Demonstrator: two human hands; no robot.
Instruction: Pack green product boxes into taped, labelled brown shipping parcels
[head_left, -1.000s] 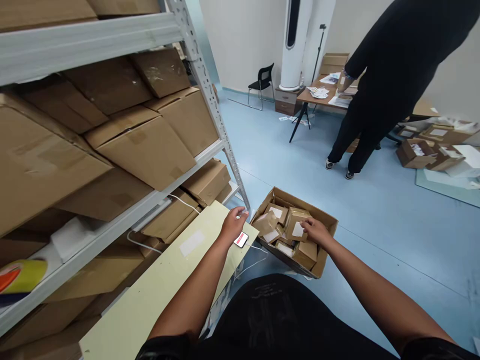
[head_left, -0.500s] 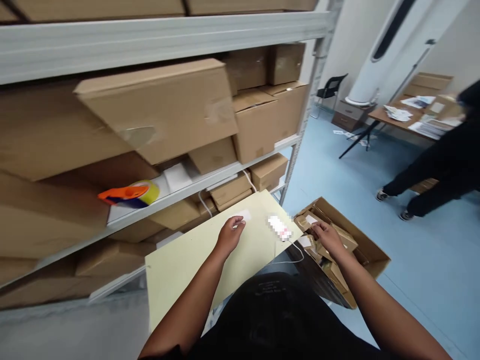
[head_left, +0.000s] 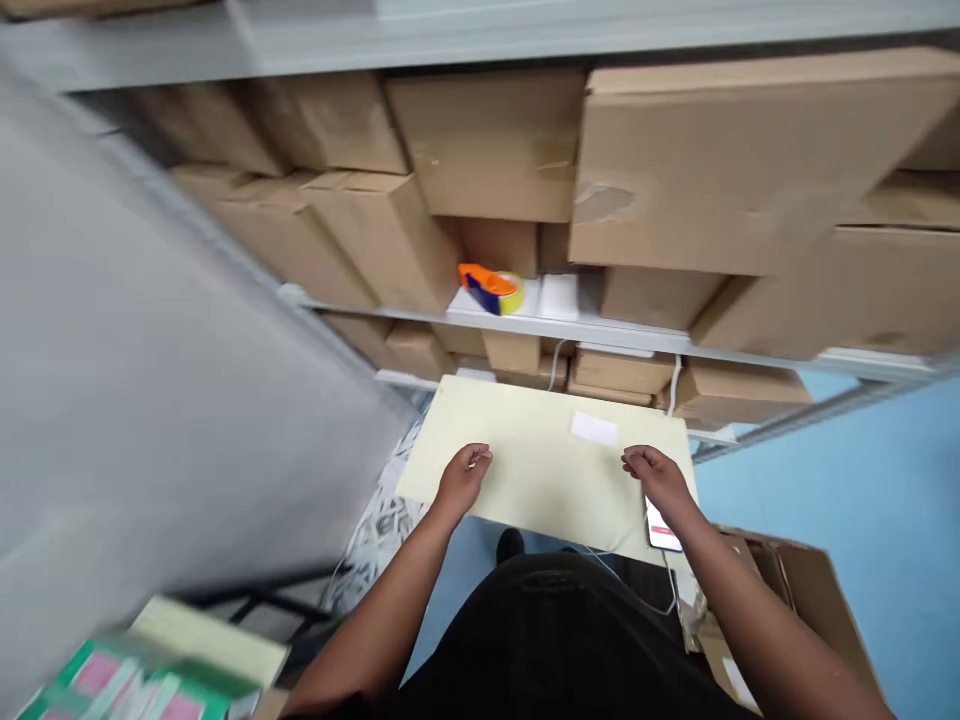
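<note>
My left hand [head_left: 461,480] hovers over the front left part of a pale yellow board [head_left: 525,455], fingers curled towards the thumb, nothing visible in them. Above the board's right side is my right hand [head_left: 656,475], its fingertips drawn together in a pinch, likewise with nothing to be seen in it. A blank white paper slip [head_left: 594,429] lies on the board between the hands, nearer the right one. Partly covered by my right hand and wrist, a phone [head_left: 663,530] rests at the board's right edge, a white cable [head_left: 670,590] by its lower end.
Cardboard boxes [head_left: 675,170] fill the metal shelves ahead. An orange and blue tape dispenser [head_left: 491,289] sits on the middle shelf beside a white stack [head_left: 559,296]. An open carton [head_left: 814,600] stands at lower right; a green and pink package [head_left: 127,685] is at lower left.
My view has swung left, bringing the grey wall and green package in and taking the other person out. My right hand, earlier over the open carton, is now above the board.
</note>
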